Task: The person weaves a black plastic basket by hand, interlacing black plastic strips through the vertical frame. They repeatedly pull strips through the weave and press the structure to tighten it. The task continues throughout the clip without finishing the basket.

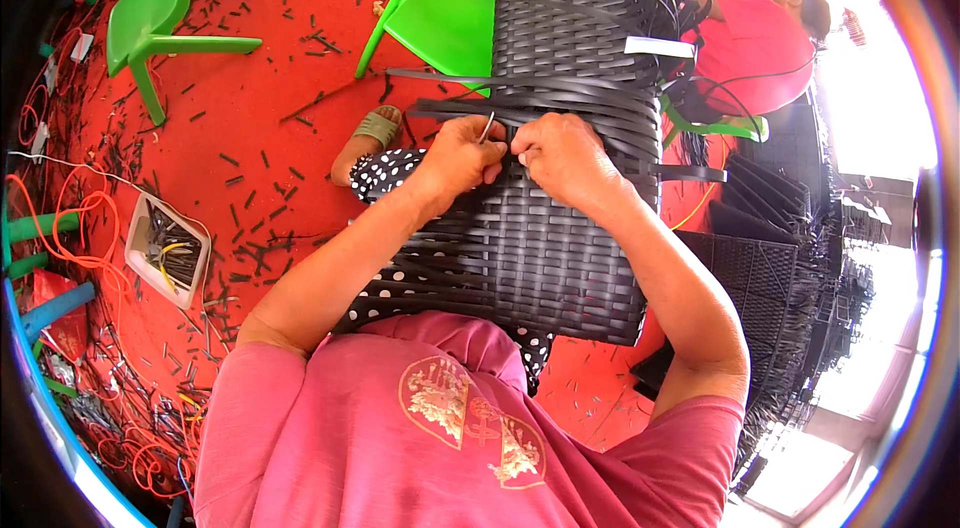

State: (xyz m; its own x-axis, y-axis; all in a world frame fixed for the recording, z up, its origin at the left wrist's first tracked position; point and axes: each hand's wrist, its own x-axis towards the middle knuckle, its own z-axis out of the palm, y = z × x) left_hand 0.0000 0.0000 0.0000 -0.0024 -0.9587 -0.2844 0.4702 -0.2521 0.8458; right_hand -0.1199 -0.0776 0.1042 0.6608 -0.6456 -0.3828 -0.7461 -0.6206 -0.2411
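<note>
Panel of tight black weave lies in front of you over your dotted trousers, its long axis running near to far. The loose black strips run the other way, left to right, crossing it just beyond your fingers, with free ends out past both sides.

That crossing is the relation to mind: your right hand is over the weave and nearer the main bundle, while your left hand is at the panel's left edge, nearer the left-hand ends. Your left grip is narrow, pinched round a thin metal tool that points far. Your right fingertips are drawn together; whether a strip is caught between them, you cannot tell from here.

Far left of the panel, a green chair is partly hidden behind it.
</note>
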